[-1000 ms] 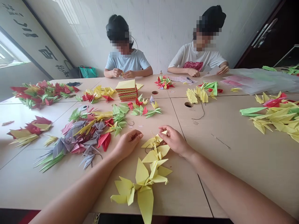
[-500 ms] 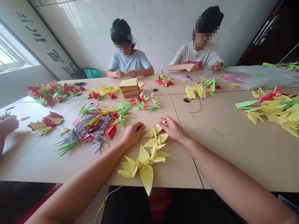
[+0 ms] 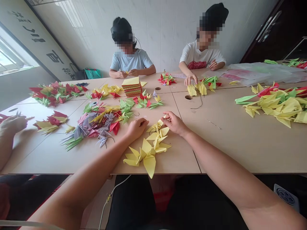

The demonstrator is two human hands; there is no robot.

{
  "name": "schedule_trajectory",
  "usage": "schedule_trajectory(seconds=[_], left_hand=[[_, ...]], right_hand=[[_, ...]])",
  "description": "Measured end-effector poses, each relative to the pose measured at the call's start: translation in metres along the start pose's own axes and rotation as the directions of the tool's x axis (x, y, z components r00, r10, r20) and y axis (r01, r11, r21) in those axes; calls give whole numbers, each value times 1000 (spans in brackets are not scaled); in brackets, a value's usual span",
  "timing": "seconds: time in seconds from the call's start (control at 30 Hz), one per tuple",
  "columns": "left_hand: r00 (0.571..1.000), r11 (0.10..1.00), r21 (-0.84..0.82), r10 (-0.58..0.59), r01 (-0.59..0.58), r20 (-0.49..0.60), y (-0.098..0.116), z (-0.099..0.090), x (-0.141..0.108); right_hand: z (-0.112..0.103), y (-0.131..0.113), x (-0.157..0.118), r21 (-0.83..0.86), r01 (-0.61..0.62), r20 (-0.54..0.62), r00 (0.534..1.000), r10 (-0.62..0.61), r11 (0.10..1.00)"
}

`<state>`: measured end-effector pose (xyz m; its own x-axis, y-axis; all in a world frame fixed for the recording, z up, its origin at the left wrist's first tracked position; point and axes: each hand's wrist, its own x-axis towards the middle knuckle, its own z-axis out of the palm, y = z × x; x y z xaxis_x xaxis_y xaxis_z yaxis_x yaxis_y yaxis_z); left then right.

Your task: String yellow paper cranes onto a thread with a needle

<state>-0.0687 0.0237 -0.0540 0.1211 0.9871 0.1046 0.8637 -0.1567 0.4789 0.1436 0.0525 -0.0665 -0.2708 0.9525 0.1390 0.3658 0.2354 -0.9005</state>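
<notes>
A string of folded yellow paper cranes (image 3: 149, 161) lies on the table in front of me, joined by dark thread and running up between my arms. My right hand (image 3: 176, 124) is at its far end, thumb and fingers closed on the last yellow paper crane (image 3: 159, 123). To the left, my left hand (image 3: 138, 127) rests on the table with its fingers curled closed; whatever they hold, if anything, is hidden. A thin needle-like wire (image 3: 214, 124) lies to the right of my right hand.
A heap of mixed paper cranes (image 3: 96, 124) lies left of my hands, and a yellow-green pile (image 3: 280, 102) at the right. A stack of coloured paper (image 3: 131, 88) stands farther back. Two people sit opposite; a neighbour's hand (image 3: 15, 124) is at the left edge. The table has round holes (image 3: 188, 97).
The person opposite on the right has reached a hand down to the yellow cranes. The neighbour's hand at the left has come farther in. My hands keep nearly the same pose; the view has shifted slightly.
</notes>
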Motion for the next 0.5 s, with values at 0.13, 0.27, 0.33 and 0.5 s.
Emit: schedule_trajectory(seconds=[0.13,0.27,0.33,0.5], left_hand=[[1000,1000,13,-3,3,-3,1,0,0],[1000,1000,26,-10,10,-5,2,1,1],[1000,999,32,-13,14,-8,2,1,1],[1000,999,46,-21,21,-3,3,1,1]], right_hand=[[-3,2,0,-26,-3,-11,1000,3,1000],[-3,4,1,-41,-15,-15,1000,14,999],[-2,3,2,-47,-19,-18,1000,18,999],[0,1,2,-51,-25,-32,999,24,998]])
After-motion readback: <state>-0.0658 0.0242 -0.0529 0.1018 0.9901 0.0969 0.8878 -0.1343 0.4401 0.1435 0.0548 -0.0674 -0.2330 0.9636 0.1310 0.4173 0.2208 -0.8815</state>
